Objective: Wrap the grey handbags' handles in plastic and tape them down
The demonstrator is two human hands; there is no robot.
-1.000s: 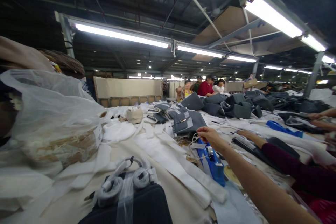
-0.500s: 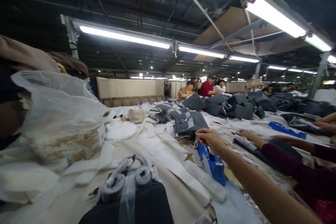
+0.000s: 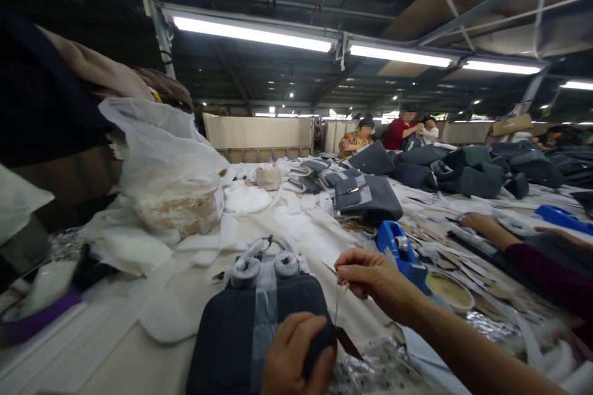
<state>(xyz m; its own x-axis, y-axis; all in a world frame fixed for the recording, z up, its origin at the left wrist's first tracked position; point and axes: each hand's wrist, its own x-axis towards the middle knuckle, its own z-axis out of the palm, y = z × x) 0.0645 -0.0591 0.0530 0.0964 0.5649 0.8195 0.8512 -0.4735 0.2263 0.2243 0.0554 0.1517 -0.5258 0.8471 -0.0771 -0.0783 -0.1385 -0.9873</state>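
My left hand [image 3: 296, 355] grips the near right edge of a dark grey bag [image 3: 241, 333] lying on the table in front of me. The bag has rolled grey straps [image 3: 264, 264] on top and a clear plastic strip across it. My right hand [image 3: 377, 281] is pinched shut on a thin string with a small tag [image 3: 340, 296], held just above the bag's right corner. A blue tape dispenser [image 3: 399, 252] sits right behind that hand.
White fabric strips [image 3: 296, 228] and a clear plastic bag of material [image 3: 171, 166] cover the table's left. Grey bags [image 3: 368, 194] pile up further back. Another person's arm in a maroon sleeve [image 3: 523, 250] reaches in from the right. A small bowl [image 3: 449, 291] stands nearby. People stand at the far end.
My right hand has drawn back from the blue dispenser toward me, with the string pinched in it. My left hand has come into view on the bag. The view has tilted down.
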